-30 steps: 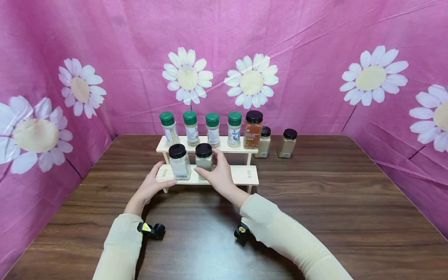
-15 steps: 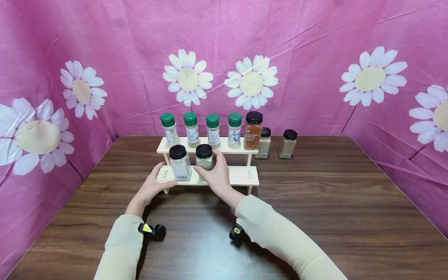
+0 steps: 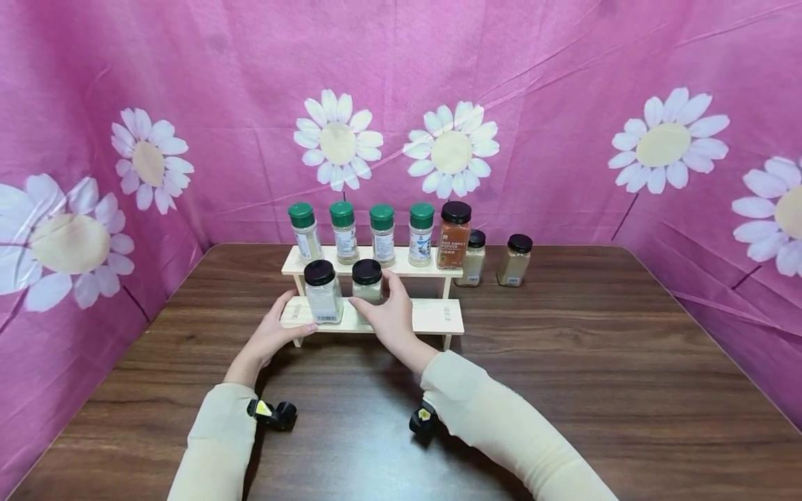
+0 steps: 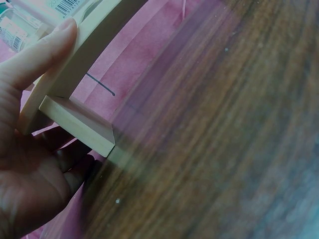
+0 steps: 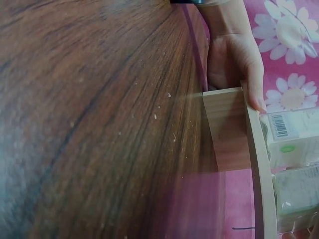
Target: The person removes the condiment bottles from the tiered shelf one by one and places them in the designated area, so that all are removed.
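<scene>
A two-tier wooden spice rack (image 3: pixel 438 316) stands on the table. My left hand (image 3: pixel 273 334) grips the left end of its lower shelf; in the left wrist view the thumb (image 4: pixel 57 47) lies on top, with the other fingers curled underneath beside the leg. On that shelf, a black-lidded spice jar (image 3: pixel 324 303) with pale contents stands upright near the left thumb. Just right of it is a second black-lidded spice jar (image 3: pixel 366 285), which my right hand (image 3: pixel 393 316) holds between thumb and fingers. The right hand covers part of this jar in the head view.
Along the upper shelf stand several green-capped shakers (image 3: pixel 383 240) and a red sweet pepper jar (image 3: pixel 454 240) at the right end. Two more black-lidded jars (image 3: pixel 474 264) (image 3: pixel 515 264) stand on the table, right of the rack. A pink flowered cloth (image 3: pixel 539 139) hangs behind.
My right forearm has shifted slightly left, while the hand stays around the same jar. The left hand keeps its grip on the shelf end. The head view has tilted a little.
</scene>
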{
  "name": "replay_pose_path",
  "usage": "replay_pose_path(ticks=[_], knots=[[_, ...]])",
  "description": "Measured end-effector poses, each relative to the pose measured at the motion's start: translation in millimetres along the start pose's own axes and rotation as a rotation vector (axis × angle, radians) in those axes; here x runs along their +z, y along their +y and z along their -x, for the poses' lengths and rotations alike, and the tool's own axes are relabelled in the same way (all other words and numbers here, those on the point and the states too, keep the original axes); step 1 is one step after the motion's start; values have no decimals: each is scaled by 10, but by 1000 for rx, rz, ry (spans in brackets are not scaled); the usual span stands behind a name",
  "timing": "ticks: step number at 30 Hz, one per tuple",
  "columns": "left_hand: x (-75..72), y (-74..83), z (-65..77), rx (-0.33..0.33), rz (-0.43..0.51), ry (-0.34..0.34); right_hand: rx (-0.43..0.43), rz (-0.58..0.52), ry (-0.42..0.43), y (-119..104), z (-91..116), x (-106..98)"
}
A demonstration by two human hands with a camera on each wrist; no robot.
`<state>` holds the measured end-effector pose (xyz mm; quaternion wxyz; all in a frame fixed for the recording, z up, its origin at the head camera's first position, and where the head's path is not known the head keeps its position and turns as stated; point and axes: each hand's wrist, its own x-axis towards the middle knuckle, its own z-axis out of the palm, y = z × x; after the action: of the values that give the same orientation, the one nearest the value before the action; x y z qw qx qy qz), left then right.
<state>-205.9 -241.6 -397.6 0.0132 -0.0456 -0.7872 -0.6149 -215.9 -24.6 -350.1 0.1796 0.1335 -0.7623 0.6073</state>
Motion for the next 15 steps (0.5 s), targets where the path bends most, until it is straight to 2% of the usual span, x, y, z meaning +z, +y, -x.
replay_pose_path(ticks=[7,15], knots=[[14,21,18,-6,-4,3,36,6,-23,9,17,-64],[17,25,25,-13,-5,5,52,-41,-16,5,36,-180]])
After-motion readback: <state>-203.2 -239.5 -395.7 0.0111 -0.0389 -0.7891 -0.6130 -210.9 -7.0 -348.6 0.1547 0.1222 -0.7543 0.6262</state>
